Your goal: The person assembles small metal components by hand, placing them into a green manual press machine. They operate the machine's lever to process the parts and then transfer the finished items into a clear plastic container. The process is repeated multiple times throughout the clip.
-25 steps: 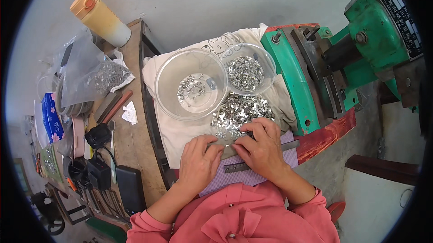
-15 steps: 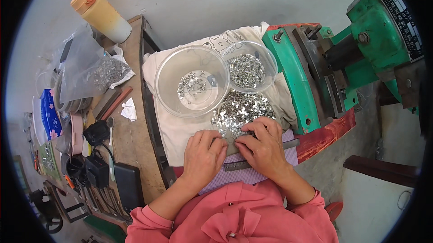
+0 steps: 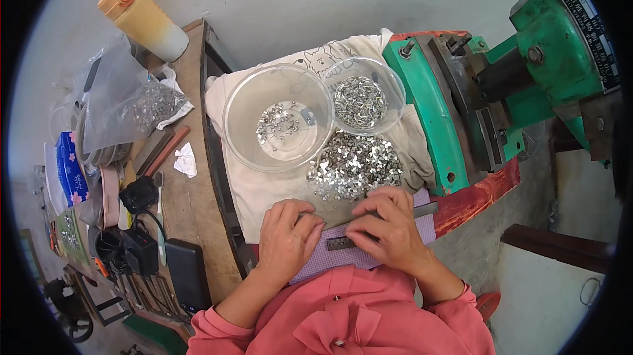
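Observation:
A pile of small shiny metal pieces [image 3: 356, 165] lies on the pale cloth in front of me. Just left of its near edge is my left hand [image 3: 285, 236], fingers curled and thumb against the forefinger; anything in that pinch is hidden. My right hand [image 3: 390, 231] is bent near the pile's close side, thumb and fingertips drawn together, too small a gap to show what they hold. Beneath its thumb side a short dark metal strip with holes [image 3: 339, 243] rests on the purple cloth [image 3: 336, 259]. A grey metal bar [image 3: 425, 209] sticks out beyond the right hand.
Beyond the pile stand a large clear tub [image 3: 237, 147] with few metal bits and a smaller clear tub [image 3: 399, 94] holding thin metal pieces. A green press [image 3: 428, 118] rises at right. The left bench [image 3: 198, 203] carries a yellow bottle [image 3: 145, 20], plastic bag [image 3: 122, 101] and tools.
Both hands have drawn back slightly from the pile toward me, and the gap between them has widened. The left hand moved a little left. Tubs and press stay in place.

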Action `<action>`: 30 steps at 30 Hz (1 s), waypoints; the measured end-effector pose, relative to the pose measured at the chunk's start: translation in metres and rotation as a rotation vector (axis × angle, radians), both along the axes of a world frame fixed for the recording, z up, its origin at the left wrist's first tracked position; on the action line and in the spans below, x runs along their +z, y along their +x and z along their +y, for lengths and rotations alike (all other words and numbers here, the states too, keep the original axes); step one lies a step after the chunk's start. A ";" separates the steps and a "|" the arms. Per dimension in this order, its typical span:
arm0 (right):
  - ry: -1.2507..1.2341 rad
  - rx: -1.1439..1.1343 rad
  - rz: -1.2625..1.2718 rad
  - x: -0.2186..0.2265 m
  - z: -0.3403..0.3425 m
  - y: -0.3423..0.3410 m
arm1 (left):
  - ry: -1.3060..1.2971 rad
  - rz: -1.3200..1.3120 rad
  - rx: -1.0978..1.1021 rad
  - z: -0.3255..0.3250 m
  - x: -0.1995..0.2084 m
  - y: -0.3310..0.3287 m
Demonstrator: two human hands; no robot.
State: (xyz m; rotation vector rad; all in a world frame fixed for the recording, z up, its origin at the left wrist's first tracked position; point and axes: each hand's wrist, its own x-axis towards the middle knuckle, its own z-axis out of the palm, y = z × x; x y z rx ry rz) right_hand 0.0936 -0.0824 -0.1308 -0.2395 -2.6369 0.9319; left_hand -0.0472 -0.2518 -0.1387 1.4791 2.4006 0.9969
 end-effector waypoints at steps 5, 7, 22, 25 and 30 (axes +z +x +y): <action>-0.024 0.027 -0.056 0.000 -0.006 0.019 | 0.010 -0.019 0.006 0.001 -0.001 0.000; -0.044 0.031 -0.078 0.004 -0.004 0.019 | 0.011 -0.026 0.005 0.001 -0.003 0.000; 0.170 0.060 -0.004 -0.005 0.014 -0.036 | 0.005 -0.074 -0.004 -0.002 0.000 -0.001; 0.132 0.023 0.022 -0.003 0.014 -0.027 | 0.038 -0.128 -0.051 -0.006 0.006 0.005; 0.011 -0.005 0.028 -0.002 0.006 0.006 | 0.055 -0.170 -0.080 -0.013 0.008 0.020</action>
